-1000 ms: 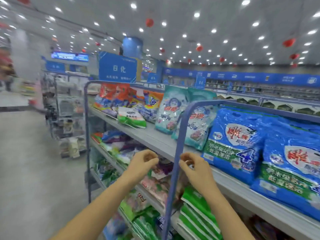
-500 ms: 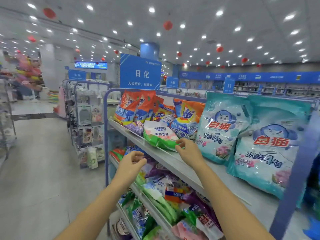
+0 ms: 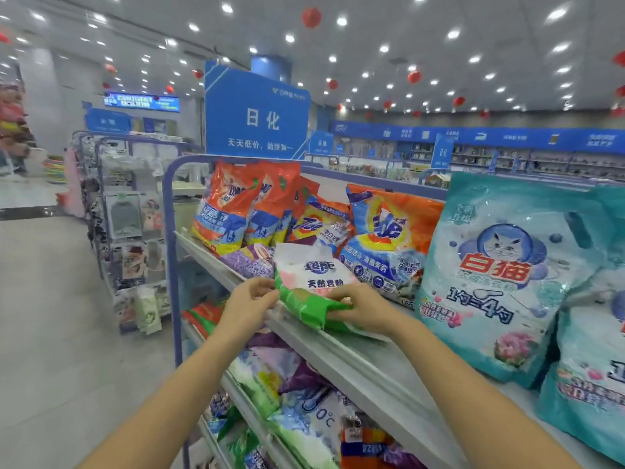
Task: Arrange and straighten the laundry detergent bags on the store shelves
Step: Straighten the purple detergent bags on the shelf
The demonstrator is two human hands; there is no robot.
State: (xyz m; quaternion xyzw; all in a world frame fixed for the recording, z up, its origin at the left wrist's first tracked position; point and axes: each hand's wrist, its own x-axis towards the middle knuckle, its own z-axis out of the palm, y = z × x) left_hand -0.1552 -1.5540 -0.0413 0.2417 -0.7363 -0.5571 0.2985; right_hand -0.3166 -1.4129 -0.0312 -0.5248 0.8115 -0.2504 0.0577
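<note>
Overhead blue sign (image 3: 257, 116) reads 日化. On the top shelf (image 3: 355, 362), left to right: orange Tide bags (image 3: 230, 211) leaning upright, purple bag (image 3: 250, 262) lying flat, white-green 超能 bag (image 3: 314, 279) at the front edge, teal 白猫 bag (image 3: 497, 275) printed 1勺=4勺. Person's left hand (image 3: 247, 306) pinches the 超能 bag's left edge, fingers curled; right hand (image 3: 362, 308) grips its lower right corner, fingers curled over the green base.

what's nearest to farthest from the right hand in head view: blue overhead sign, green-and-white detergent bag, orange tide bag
1. Green-and-white detergent bag, in the right hand, shelf front.
2. Orange Tide bag, just behind it.
3. Blue overhead sign, above, far back.
</note>
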